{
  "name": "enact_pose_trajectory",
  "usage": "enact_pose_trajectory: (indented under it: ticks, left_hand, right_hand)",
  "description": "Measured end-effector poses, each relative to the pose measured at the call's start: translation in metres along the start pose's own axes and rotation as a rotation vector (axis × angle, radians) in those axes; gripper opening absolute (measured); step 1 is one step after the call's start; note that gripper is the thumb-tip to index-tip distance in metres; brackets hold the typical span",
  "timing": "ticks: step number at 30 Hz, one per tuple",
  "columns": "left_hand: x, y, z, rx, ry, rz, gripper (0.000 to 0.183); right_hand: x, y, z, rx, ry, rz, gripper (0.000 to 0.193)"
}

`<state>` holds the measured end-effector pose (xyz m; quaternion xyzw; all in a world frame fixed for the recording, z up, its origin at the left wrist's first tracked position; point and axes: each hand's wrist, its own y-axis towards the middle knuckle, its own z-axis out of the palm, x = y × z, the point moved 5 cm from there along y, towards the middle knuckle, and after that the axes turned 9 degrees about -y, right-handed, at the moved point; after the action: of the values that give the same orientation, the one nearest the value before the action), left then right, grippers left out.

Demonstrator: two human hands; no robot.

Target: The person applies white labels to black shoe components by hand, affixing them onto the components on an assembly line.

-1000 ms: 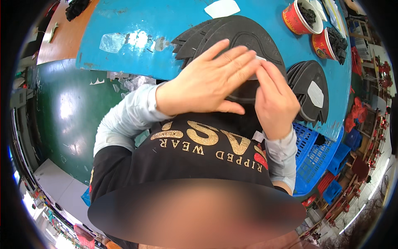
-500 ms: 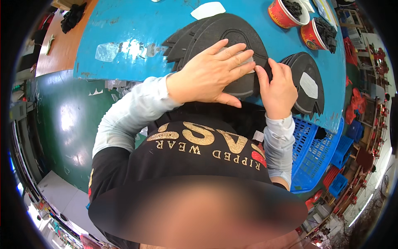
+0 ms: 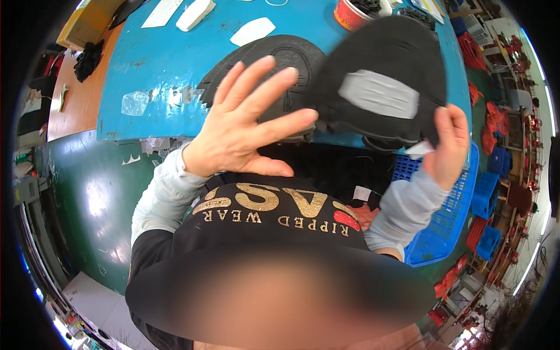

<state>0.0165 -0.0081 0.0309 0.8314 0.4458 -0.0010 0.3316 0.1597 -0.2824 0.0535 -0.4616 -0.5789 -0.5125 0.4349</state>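
A black rounded flat panel (image 3: 391, 49) with a light grey patch (image 3: 379, 94) hangs tilted above the right part of the table. My right hand (image 3: 449, 146) pinches it at its right edge, thumb below and fingers bent. My left hand (image 3: 248, 119) holds nothing, its fingers spread wide over the stack of similar black panels (image 3: 291, 49), whose left edges are jagged. A small white piece (image 3: 419, 150) shows beside my right thumb; what it belongs to is unclear. The raised panel covers most of what lies under it.
On the blue table (image 3: 154, 64) stands a red tub (image 3: 350, 16) with dark bits inside. White cut pieces (image 3: 252, 31) lie toward the far side. A blue plastic crate (image 3: 434, 242) is below the table's right edge, and an orange-brown table (image 3: 76, 108) stands at left.
My right hand has lifted a black panel off the stack and carried it right. My left hand has come away to the left, fingers spreading. The view has shifted.
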Motion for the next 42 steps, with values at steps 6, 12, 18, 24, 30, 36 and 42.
enact_pose_trajectory:
  ticks: [6,12,18,24,30,36,42]
  left_hand:
    - [0.001,0.003,0.015,-0.084,-0.122,-0.098,0.060]
    - [-0.016,0.039,0.018,-0.144,-0.318,-0.012,0.072]
    - [0.014,0.028,0.040,-0.290,-1.023,-0.524,0.036]
    - [0.034,-0.009,0.025,-0.529,-1.514,-0.529,0.009]
    - [0.043,-0.017,0.014,-0.501,-1.515,-0.548,0.010]
    - [0.047,-0.022,0.022,-0.507,-1.550,-0.572,0.015]
    - [0.015,-0.010,-0.015,-0.581,-0.408,-0.102,0.033]
  right_hand:
    - [-0.068,0.040,-0.107,-0.243,-0.616,0.077,0.026]
    - [0.018,-0.010,0.021,0.056,0.218,-0.114,0.030]
    - [-0.008,-0.040,0.135,0.465,0.523,0.057,0.025]
    - [-0.016,-0.039,0.150,0.418,0.480,0.180,0.024]
    - [-0.012,-0.046,0.158,0.553,0.310,0.215,0.021]
    - [-0.020,-0.047,0.163,0.537,0.361,0.254,0.021]
    - [-0.005,-0.047,0.159,0.409,0.305,0.146,0.028]
